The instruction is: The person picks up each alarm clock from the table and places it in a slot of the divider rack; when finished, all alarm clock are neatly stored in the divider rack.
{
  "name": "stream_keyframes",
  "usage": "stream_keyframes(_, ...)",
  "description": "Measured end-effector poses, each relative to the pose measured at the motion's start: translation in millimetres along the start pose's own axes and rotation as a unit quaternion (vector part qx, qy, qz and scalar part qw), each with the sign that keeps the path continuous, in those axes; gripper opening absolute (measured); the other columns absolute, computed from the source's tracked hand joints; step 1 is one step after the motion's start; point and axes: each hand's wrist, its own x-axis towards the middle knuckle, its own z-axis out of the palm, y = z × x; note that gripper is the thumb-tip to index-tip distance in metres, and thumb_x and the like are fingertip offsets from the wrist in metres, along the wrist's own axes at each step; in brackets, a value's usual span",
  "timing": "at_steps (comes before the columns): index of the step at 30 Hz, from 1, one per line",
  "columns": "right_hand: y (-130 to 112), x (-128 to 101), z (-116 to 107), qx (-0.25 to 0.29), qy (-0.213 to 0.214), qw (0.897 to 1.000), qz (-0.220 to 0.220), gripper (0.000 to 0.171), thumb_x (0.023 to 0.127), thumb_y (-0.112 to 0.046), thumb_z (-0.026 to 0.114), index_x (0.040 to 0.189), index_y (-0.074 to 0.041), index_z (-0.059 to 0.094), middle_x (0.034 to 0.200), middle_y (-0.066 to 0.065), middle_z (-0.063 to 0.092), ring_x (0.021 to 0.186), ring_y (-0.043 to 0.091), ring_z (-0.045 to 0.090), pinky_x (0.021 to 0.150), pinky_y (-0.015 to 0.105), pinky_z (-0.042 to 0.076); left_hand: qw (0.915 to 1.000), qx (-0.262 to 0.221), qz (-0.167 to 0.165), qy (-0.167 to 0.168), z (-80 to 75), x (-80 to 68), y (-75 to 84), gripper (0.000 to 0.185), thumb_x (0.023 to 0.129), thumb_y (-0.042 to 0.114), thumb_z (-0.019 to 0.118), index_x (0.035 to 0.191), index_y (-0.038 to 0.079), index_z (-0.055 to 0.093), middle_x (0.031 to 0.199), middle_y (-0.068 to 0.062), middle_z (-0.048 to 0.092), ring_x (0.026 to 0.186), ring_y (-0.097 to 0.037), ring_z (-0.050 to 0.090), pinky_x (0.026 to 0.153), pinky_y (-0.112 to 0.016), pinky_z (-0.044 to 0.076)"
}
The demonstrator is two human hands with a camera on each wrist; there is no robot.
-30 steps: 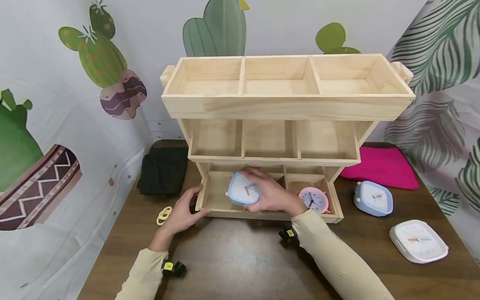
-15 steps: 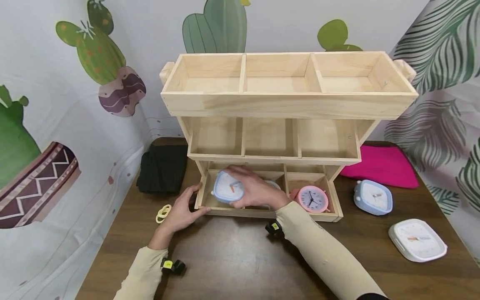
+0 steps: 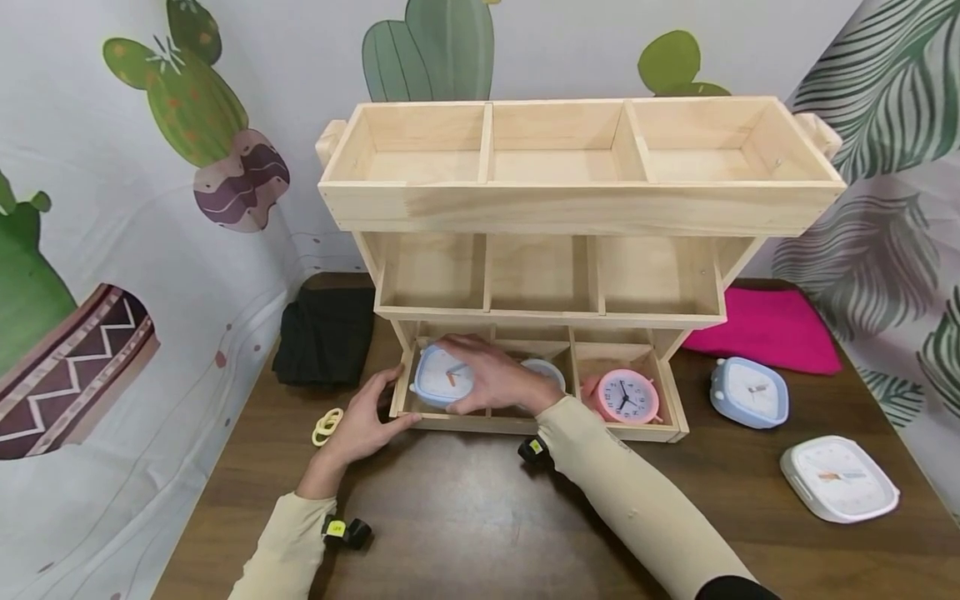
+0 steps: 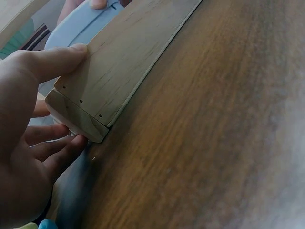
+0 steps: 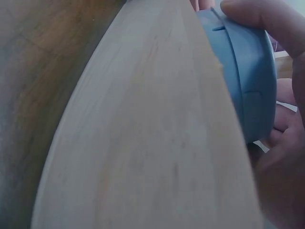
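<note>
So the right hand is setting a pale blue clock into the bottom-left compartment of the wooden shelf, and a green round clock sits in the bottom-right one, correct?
Nearly. In the head view the round clock in the bottom-right compartment is pink, not green. The right hand does hold the pale blue clock at the wooden shelf's bottom-left compartment.

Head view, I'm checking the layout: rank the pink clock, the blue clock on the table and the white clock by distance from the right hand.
1. pink clock, shelf's lower right compartment
2. blue clock, on table, right of shelf
3. white clock, table's right edge
</note>
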Motion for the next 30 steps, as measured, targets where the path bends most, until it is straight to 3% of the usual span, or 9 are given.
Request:
stream_keyframes(12,-1,11,7,0.013,-0.049,0.997,0.053,0.109,0.067,-0.048,0.086,0.154,-0.019,0.029,0.156,0.008,0.035,0.137,0.027,0.04,0.11,0.046,0.038,1.0,0.0,0.006,0.0,0.6,0.2,1.6,0.08,0.08,0.031,0.081,0.145,0.006,0.04,0.143,-0.012,0.047,0.125,-0.029,0.052,0.097,-0.045,0.051)
stream_keyframes(30,2,15,12,-0.032,-0.078,0.995,0.047,0.105,0.072,-0.046,0.083,0.154,-0.013,0.028,0.157,0.008,0.033,0.141,0.026,0.036,0.115,0.039,0.033,0.9999,-0.002,0.01,0.003,0.6,-0.6,2.0,0.08,0.08,0.028,0.082,0.144,0.004,0.041,0.143,-0.014,0.047,0.124,-0.029,0.053,0.096,-0.045,0.051)
